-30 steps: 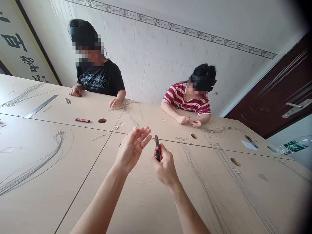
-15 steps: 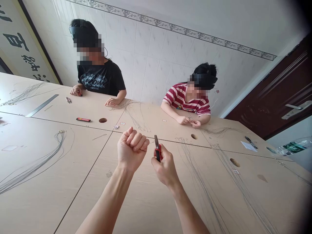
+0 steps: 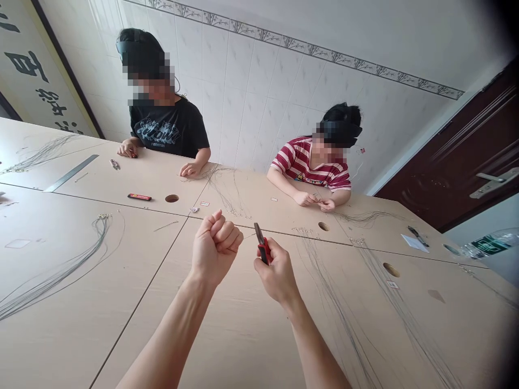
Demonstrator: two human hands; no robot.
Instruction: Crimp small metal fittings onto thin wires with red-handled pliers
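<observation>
My left hand (image 3: 214, 248) is closed in a fist above the middle of the table (image 3: 227, 346). A short, thin piece of wire (image 3: 249, 236) shows between this fist and the tool on its right; most of it is hidden. Red-and-black pliers (image 3: 264, 250) are gripped in my right hand (image 3: 279, 273), their metal jaws pointing up and slightly left, close to the wire. Whether the jaws touch the wire, I cannot tell. Thin grey wires (image 3: 328, 292) with small metal ends lie on the tabletop to the right of my right hand.
Another bundle of wires (image 3: 87, 270) lies at left. Across the table sit two people, one in a black shirt (image 3: 170, 127), one in a striped shirt (image 3: 298, 159). A red-and-black box (image 3: 140, 197), a steel ruler (image 3: 72, 173), a round hole (image 3: 172, 198) and a bottle (image 3: 492, 244) are around.
The pliers' jaws have tilted a little to the left, and my left fist has shifted slightly left. My right hand still grips the pliers.
</observation>
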